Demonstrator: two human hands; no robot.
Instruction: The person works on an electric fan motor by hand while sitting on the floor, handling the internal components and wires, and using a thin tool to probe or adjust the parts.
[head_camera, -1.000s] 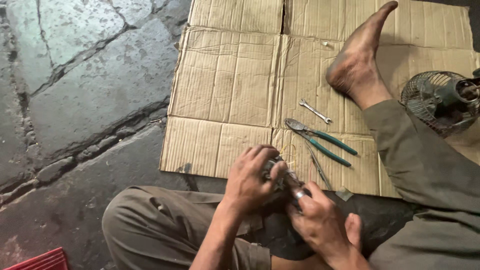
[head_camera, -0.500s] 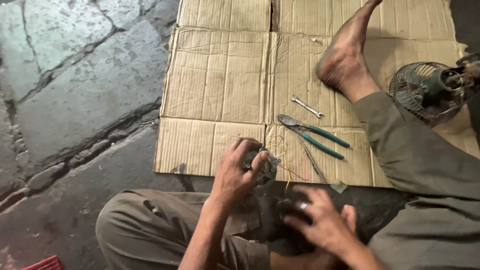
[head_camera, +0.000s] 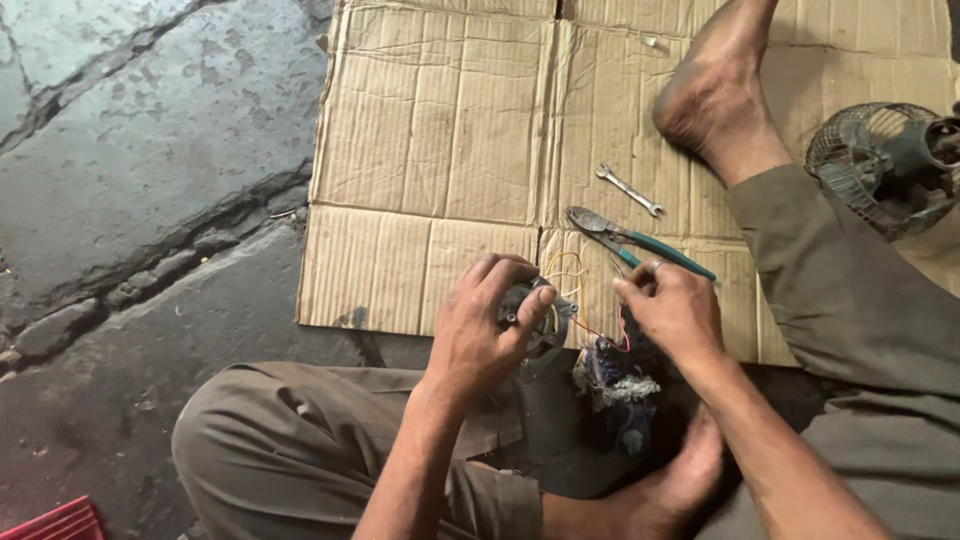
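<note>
My left hand (head_camera: 482, 322) grips a small grey electric motor (head_camera: 537, 312) over my lap. Thin yellow and red wires (head_camera: 572, 285) loop out of the motor toward my right hand (head_camera: 672, 308), whose fingers pinch something thin by the wires; what it is I cannot make out. Below my right hand sits a dark, frayed bundle of cloth and wiring (head_camera: 618, 382). Green-handled pliers (head_camera: 640, 246) lie on the flattened cardboard (head_camera: 440, 150) just beyond my hands, with a small spanner (head_camera: 630, 190) farther out.
I sit on the ground with one bare foot (head_camera: 715, 95) stretched out on the cardboard and the other (head_camera: 672, 478) tucked under. A small fan with a wire guard (head_camera: 880, 160) stands at the right. Cracked stone paving (head_camera: 130, 180) lies left, a red object (head_camera: 55, 522) at bottom left.
My right hand has risen from low by my lap to beside the motor, at the wires. My left hand keeps its hold on the motor. The view has shifted left.
</note>
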